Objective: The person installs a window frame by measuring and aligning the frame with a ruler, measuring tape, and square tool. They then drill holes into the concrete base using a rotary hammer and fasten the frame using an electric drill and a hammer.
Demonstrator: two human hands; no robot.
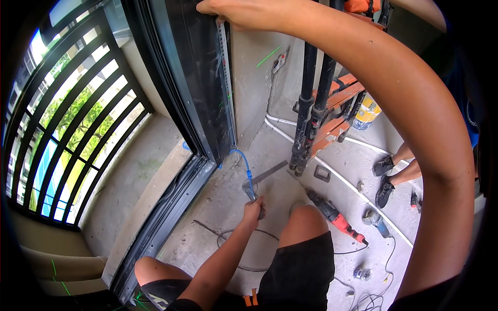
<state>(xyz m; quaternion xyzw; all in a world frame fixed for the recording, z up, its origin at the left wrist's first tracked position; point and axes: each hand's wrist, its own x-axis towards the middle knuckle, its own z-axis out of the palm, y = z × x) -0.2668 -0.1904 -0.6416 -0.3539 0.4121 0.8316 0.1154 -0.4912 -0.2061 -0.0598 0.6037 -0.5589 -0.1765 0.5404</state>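
Observation:
My left hand [253,210] is closed around a dark hand-sized piece, mostly hidden by my fingers, at the end of a blue hose [249,173]. The hose runs up to the foot of a dark metal door frame [199,78]. High up, my right hand [225,11] grips the frame's inner edge, fingers curled over it. Just below it, a narrow pale strip with small dark marks [224,57] runs down along that edge. A flat grey metal bar, perhaps a square [270,172], lies on the floor beyond my left hand.
Black poles and an orange-stepped ladder [332,132] lean at the wall. On the floor lie a red-black power tool [337,217], a blue grinder [378,224], cables and a white pipe [342,176]. Another person's shoes [385,192] stand at right. A barred railing [78,119] is left.

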